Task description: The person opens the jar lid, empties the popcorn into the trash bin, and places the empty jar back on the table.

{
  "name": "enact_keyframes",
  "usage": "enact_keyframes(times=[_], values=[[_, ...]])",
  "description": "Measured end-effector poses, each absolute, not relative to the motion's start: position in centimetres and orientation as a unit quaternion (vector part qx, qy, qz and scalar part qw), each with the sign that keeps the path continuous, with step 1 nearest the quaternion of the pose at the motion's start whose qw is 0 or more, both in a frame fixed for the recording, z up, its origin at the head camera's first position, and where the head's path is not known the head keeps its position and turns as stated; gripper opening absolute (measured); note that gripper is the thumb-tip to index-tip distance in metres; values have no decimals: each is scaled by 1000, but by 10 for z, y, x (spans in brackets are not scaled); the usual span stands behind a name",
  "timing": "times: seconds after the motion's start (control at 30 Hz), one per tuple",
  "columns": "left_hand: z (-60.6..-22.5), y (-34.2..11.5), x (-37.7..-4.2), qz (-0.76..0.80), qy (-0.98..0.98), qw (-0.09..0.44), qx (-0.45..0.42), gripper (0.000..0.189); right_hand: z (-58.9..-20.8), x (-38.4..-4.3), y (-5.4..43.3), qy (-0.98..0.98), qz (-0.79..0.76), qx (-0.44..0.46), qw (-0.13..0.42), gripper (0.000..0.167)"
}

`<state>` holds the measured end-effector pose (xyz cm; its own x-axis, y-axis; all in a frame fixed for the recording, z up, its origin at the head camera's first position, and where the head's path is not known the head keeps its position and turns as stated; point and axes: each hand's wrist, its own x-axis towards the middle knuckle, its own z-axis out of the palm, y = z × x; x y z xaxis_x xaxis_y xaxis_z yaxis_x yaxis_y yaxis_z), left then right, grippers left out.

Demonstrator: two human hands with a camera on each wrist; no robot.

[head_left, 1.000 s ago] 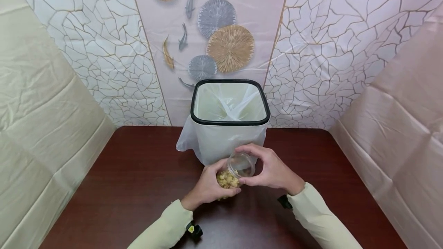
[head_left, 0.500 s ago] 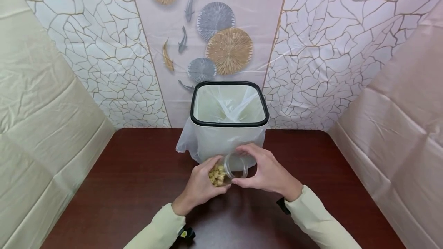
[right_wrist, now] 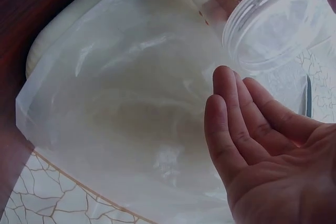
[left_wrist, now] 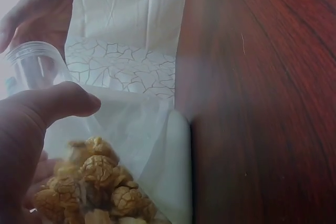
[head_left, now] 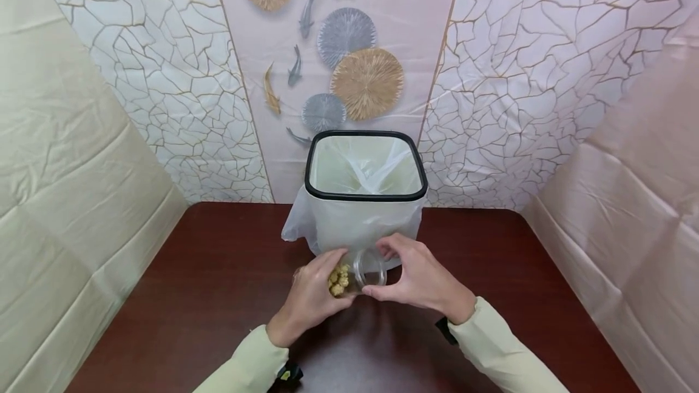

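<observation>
A clear plastic jar (head_left: 358,268) lies tilted on its side above the table, its round threaded mouth facing right. Yellow-brown popcorn (head_left: 338,279) fills its left end and shows large in the left wrist view (left_wrist: 102,182). My left hand (head_left: 314,296) grips the jar round that end. Beside the mouth, my right hand (head_left: 423,281) has its thumb near the lower rim and its fingers near the upper one. In the right wrist view, its fingers (right_wrist: 236,124) are extended and apart from the threaded rim (right_wrist: 241,19).
Just behind the hands stands a white bin with a black rim (head_left: 366,197), lined with a translucent bag (head_left: 297,223) that hangs over its outside. The dark red wooden table (head_left: 218,272) ends at a patterned backdrop (head_left: 491,108). Beige cloth (head_left: 76,199) hangs at both sides.
The jar has tipped from near upright onto its side and shifted left with my left hand. The popcorn now sits at its left end. My right hand's fingers have come off the rim.
</observation>
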<state>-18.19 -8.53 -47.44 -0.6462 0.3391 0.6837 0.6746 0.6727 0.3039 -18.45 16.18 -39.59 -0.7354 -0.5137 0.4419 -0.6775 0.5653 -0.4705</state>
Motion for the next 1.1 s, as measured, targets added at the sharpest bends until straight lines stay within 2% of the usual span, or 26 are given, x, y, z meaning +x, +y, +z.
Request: enact_keyframes(times=[0.17, 0.43, 0.77, 1.1], values=[[-474, -85, -180, -260, -863, 316, -295, 87, -399, -186, 159, -875, 324, 340, 119, 65], [-473, -87, -180, -248, -860, 330, -299, 87, -401, -187, 156, -871, 316, 350, 137, 62], [-470, -89, -181, -247, -856, 331, -310, 79, -405, -189, 156, -859, 314, 368, 164, 61], [-468, -89, -181, -276, -851, 317, -315, 78, -407, -187, 158, -854, 331, 372, 150, 63]])
